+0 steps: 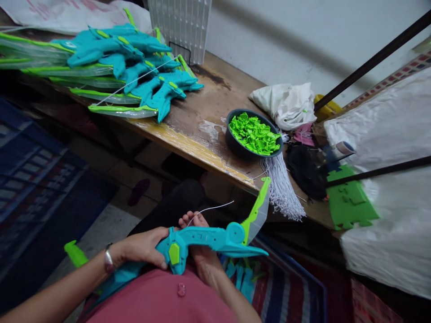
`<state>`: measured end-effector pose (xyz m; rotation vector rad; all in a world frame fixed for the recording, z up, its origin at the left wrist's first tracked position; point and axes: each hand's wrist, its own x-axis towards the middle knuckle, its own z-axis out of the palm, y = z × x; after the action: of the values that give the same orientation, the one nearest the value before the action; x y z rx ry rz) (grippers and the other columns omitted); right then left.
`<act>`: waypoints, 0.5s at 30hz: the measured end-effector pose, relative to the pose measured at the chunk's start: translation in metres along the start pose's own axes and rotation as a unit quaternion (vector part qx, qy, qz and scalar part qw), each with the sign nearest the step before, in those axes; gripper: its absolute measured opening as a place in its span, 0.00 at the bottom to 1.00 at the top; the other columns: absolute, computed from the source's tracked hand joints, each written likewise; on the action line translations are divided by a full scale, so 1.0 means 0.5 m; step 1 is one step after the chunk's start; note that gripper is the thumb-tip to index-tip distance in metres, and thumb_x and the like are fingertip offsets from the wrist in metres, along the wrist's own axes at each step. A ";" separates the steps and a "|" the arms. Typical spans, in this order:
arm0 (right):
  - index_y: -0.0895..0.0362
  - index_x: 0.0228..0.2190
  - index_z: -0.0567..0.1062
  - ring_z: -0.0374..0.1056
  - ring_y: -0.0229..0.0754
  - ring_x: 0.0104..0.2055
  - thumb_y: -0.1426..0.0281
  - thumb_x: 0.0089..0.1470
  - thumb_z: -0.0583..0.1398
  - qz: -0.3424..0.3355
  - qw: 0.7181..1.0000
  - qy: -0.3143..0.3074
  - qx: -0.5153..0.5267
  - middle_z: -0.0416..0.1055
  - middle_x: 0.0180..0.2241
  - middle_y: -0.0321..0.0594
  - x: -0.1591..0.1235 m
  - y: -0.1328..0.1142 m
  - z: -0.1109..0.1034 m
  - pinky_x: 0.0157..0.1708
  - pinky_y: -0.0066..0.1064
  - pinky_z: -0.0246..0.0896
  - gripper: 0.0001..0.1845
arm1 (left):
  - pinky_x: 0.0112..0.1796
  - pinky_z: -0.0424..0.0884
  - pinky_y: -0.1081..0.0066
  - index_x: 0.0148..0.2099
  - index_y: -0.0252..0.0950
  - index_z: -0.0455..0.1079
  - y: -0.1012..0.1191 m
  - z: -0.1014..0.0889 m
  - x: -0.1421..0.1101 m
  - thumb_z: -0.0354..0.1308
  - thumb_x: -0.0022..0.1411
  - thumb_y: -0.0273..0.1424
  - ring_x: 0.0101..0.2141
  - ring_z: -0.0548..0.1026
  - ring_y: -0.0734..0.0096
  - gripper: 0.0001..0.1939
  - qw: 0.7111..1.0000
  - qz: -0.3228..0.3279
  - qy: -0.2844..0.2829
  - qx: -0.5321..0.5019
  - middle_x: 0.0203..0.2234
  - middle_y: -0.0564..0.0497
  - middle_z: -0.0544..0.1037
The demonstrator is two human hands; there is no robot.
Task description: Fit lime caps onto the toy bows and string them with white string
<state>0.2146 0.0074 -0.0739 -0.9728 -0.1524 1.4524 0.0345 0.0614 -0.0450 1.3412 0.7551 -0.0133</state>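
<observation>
A turquoise plastic toy bow (208,235) with lime-green limbs lies across my lap, close to the body. My left hand (146,247) is wrapped around its middle, thumb beside a lime-green hexagonal piece. Reaching under the bow, my right hand (195,220) has its fingertips pinched on a thin white string (215,207), whose free end sticks out to the right. One green limb with a clear panel (257,213) rises at the bow's right end. The other limb's green tip (76,253) shows at the left, beyond my wrist.
Several similar bows (134,67) are piled on the wooden table (215,89). A dark bowl (234,146) of small green plastic parts stands near its edge, beside a hanging bundle of white strings (286,190). Blue crates (40,179) stand at left; another crate (316,287) holds turquoise parts.
</observation>
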 end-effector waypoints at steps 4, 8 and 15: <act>0.51 0.35 0.74 0.77 0.43 0.40 0.63 0.48 0.73 0.033 0.998 0.004 0.062 0.79 0.37 0.35 -0.007 -0.003 0.008 0.49 0.45 0.74 0.16 | 0.45 0.70 0.64 0.47 0.38 0.73 -0.007 -0.005 0.003 0.76 0.37 0.41 0.43 0.71 0.58 0.33 0.998 0.028 -0.013 -0.047 0.42 0.50 0.78; 0.52 0.34 0.75 0.77 0.42 0.42 0.64 0.47 0.73 0.026 0.997 -0.008 0.075 0.79 0.37 0.36 -0.006 -0.005 0.015 0.54 0.45 0.72 0.15 | 0.44 0.69 0.64 0.48 0.36 0.73 -0.006 -0.010 0.008 0.76 0.36 0.42 0.42 0.71 0.58 0.35 0.998 -0.002 -0.008 -0.067 0.41 0.50 0.77; 0.50 0.32 0.75 0.77 0.43 0.41 0.65 0.49 0.71 0.002 0.999 -0.017 0.034 0.79 0.37 0.34 0.017 0.007 0.000 0.51 0.43 0.74 0.10 | 0.42 0.67 0.66 0.47 0.35 0.73 -0.029 -0.014 0.022 0.77 0.34 0.45 0.42 0.70 0.58 0.37 1.000 -0.010 -0.001 -0.005 0.41 0.49 0.76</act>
<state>0.2136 0.0142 -0.0801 -0.8936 -0.1261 1.4688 0.0334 0.0679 -0.0634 1.3236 0.7651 -0.0264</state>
